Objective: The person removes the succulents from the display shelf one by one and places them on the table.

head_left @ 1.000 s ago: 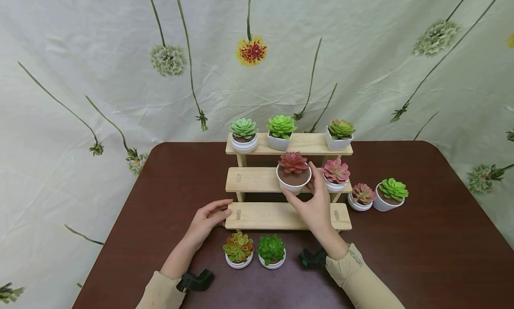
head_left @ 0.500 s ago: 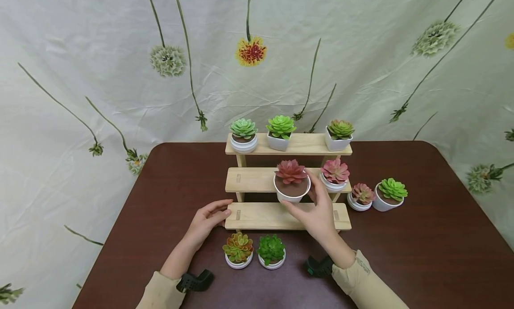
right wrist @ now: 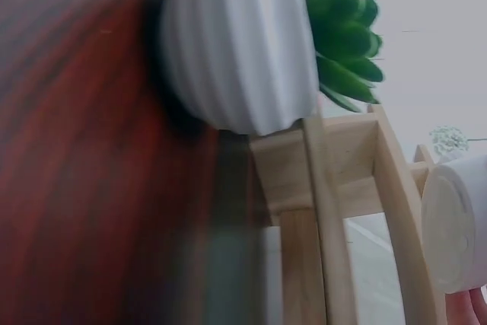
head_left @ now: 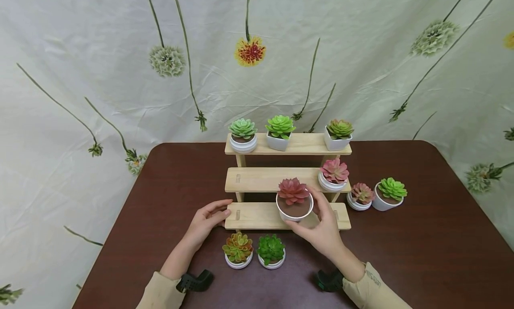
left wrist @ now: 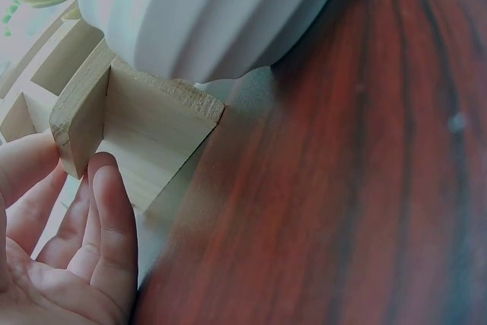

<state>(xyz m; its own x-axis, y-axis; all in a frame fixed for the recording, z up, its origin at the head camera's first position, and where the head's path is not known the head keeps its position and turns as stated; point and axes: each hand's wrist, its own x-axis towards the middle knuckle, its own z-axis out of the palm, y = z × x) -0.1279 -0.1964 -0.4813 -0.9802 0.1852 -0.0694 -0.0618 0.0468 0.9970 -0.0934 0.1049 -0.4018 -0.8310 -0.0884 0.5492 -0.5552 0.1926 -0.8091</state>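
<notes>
My right hand (head_left: pixel 323 231) holds a white pot with a red artificial succulent (head_left: pixel 293 192), thumb and fingers on its sides. It appears in front of the bottom tier in the head view; the right wrist view shows the pot's underside (right wrist: pixel 449 226) off the wood. With its fingertips, my left hand (head_left: pixel 204 224) pinches the left end of the bottom board of a three-tier wooden plant stand (head_left: pixel 257 215). That board's end (left wrist: pixel 80 123) lies between thumb and fingers in the left wrist view. A pink succulent (head_left: pixel 335 170) stands at the middle tier's right end.
Along the top tier stand a pale green succulent (head_left: pixel 243 129), a bright green one (head_left: pixel 280 127) and a green-brown one (head_left: pixel 339 129). An orange-green succulent (head_left: pixel 238 247) and a dark green one (head_left: pixel 271 250) sit before the stand. Two more pots, pinkish (head_left: pixel 363 194) and green (head_left: pixel 392 189), stand right.
My right hand has brought the red succulent from in front of the middle tier down and toward me, to the bottom tier. The left hand has stayed at the stand's end.
</notes>
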